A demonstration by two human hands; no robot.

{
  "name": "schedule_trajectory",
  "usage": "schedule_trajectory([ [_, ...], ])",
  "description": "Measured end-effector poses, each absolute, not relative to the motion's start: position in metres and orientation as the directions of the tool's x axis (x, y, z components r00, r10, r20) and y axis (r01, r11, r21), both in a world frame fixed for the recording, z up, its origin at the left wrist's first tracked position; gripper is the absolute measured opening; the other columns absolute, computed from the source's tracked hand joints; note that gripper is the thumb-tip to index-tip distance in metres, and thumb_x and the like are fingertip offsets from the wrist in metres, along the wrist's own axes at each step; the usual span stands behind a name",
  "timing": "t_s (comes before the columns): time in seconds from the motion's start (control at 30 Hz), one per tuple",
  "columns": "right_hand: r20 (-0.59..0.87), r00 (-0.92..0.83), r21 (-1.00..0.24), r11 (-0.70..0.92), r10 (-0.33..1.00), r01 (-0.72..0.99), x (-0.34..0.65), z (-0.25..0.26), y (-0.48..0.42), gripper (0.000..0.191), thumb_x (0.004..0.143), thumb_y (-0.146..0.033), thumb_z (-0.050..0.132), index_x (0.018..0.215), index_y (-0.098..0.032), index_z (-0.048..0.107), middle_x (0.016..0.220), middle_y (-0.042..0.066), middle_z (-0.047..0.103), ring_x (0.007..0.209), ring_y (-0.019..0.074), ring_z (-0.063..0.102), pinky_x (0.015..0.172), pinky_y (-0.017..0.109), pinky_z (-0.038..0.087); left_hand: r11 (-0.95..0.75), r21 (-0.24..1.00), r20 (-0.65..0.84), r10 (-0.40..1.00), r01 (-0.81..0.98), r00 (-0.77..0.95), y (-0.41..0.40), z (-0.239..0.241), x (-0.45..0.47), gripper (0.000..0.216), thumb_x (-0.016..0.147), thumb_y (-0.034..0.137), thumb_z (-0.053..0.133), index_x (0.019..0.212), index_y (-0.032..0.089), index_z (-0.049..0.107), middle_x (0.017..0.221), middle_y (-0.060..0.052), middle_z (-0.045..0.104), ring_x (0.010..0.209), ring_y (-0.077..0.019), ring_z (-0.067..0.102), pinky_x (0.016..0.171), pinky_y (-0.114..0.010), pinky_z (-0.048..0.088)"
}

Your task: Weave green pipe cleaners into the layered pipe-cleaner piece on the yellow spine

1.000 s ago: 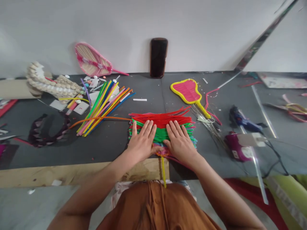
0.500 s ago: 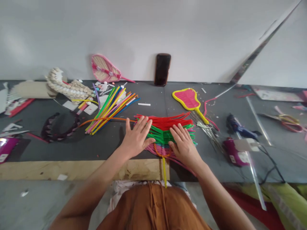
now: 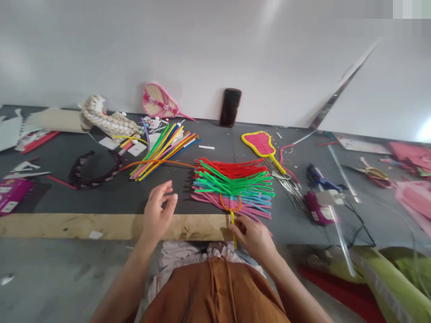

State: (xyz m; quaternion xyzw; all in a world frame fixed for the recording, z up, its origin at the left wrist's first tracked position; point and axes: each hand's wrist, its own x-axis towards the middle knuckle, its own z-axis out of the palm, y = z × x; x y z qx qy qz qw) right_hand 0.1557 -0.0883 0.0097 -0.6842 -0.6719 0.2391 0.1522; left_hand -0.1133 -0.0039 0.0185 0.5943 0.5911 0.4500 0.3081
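Note:
A layered piece of pipe cleaners [image 3: 232, 186] lies on the dark table, with red, green, blue and pink rows fanning out to both sides. A curved orange pipe cleaner [image 3: 230, 209] sits at its lower middle. From there a yellow stem [image 3: 235, 242] sticks out over the table's front edge. My right hand [image 3: 254, 235] has its thumb and fingers closed on that stem. Left of the piece, my left hand [image 3: 159, 211] hovers near the front edge, fingers loosely bent and apart, holding nothing.
Loose coloured pipe cleaners [image 3: 164, 152] lie to the left, beside a dark braided headband [image 3: 96, 172]. A phone [image 3: 230, 106] leans on the wall. On the right are a pink-and-yellow fan [image 3: 259, 143], metal wires [image 3: 291, 190], a glue gun [image 3: 321, 179] and scissors [image 3: 370, 172].
Both hands have come off the coloured rows. My left hand has moved left and away; my right hand has come down and gripped the yellow stem. The camera view has shifted slightly.

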Motion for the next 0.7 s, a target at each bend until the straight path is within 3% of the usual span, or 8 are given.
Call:
schedule_trajectory([
  [0.07, -0.156, 0.023, -0.591, -0.112, 0.987, 0.799, 0.153, 0.009, -0.083, 0.024, 0.087, -0.04, 0.052, 0.079, -0.021, 0.065, 0.061, 0.0, 0.064, 0.055, 0.0143, 0.057, 0.051, 0.024, 0.033, 0.069, 0.992, -0.057, 0.991, 0.103, -0.117, -0.016, 0.018, -0.108, 0.039, 0.083, 0.045, 0.063, 0.11, 0.018, 0.058, 0.11, -0.009, 0.063, 0.098, -0.0195, 0.065, 0.084, -0.034, 0.057],
  [0.1, -0.172, 0.038, -0.634, -0.141, 0.984, 0.761, 0.152, 0.01, -0.081, 0.026, 0.087, -0.04, 0.051, 0.074, -0.021, 0.064, 0.059, 0.0, 0.062, 0.054, 0.0136, 0.055, 0.05, 0.024, 0.032, 0.173, 0.983, -0.176, 0.982, -0.06, -0.067, -0.022, 0.018, -0.104, 0.036, 0.081, 0.043, 0.067, 0.106, 0.018, 0.059, 0.103, -0.007, 0.065, 0.094, -0.0178, 0.066, 0.082, -0.032, 0.057],
  [0.17, -0.231, 0.053, -0.744, -0.211, 0.972, 0.634, 0.152, 0.012, -0.078, 0.03, 0.084, -0.044, 0.052, 0.067, -0.021, 0.058, 0.055, -0.002, 0.054, 0.049, 0.0117, 0.048, 0.047, 0.023, 0.029, 0.396, 0.867, -0.373, 0.918, -0.303, 0.133, -0.035, 0.019, -0.095, 0.031, 0.078, 0.035, 0.072, 0.1, 0.017, 0.06, 0.095, -0.005, 0.067, 0.089, -0.0158, 0.067, 0.081, -0.029, 0.056],
  [0.23, -0.324, 0.051, -0.844, -0.313, 0.945, 0.435, 0.153, 0.018, -0.077, 0.033, 0.081, -0.05, 0.055, 0.066, -0.021, 0.053, 0.05, -0.006, 0.045, 0.043, 0.0091, 0.038, 0.042, 0.022, 0.025, 0.607, 0.678, -0.479, 0.792, -0.414, 0.378, -0.047, 0.018, -0.084, 0.031, 0.076, 0.027, 0.075, 0.102, 0.015, 0.061, 0.1, -0.009, 0.069, 0.094, -0.0176, 0.068, 0.085, -0.031, 0.054],
  [0.37, -0.403, 0.061, -0.906, -0.407, 0.913, 0.12, 0.16, 0.04, -0.074, 0.039, 0.074, -0.057, 0.064, 0.068, -0.022, 0.047, 0.047, -0.01, 0.036, 0.038, 0.0058, 0.026, 0.038, 0.02, 0.02, 0.784, 0.417, -0.438, 0.617, -0.46, 0.654, -0.057, 0.011, -0.053, 0.034, 0.078, 0.022, 0.074, 0.108, 0.013, 0.062, 0.115, -0.015, 0.069, 0.105, -0.0216, 0.067, 0.097, -0.038, 0.048],
  [0.53, -0.346, 0.02, -0.936, -0.347, 0.938, 0.065, 0.162, 0.061, -0.074, 0.04, 0.074, -0.058, 0.066, 0.067, -0.022, 0.048, 0.047, -0.008, 0.041, 0.038, 0.0059, 0.028, 0.038, 0.021, 0.02, 0.73, 0.313, -0.359, 0.683, -0.608, 0.635, -0.039, 0.004, -0.005, 0.024, 0.075, 0.026, 0.079, 0.092, 0.019, 0.064, 0.106, -0.006, 0.071, 0.104, -0.0176, 0.066, 0.096, -0.035, 0.046],
  [0.7, -0.303, -0.074, -0.941, -0.286, 0.95, 0.181, 0.145, 0.052, -0.084, 0.039, 0.076, -0.058, 0.064, 0.073, -0.021, 0.052, 0.051, -0.009, 0.042, 0.04, 0.0059, 0.032, 0.039, 0.02, 0.024, 0.659, 0.369, -0.388, 0.75, -0.655, 0.536, -0.021, 0.012, 0.019, 0.021, 0.073, 0.025, 0.079, 0.069, 0.012, 0.063, 0.064, -0.001, 0.066, 0.059, -0.0107, 0.062, 0.064, -0.023, 0.051],
])
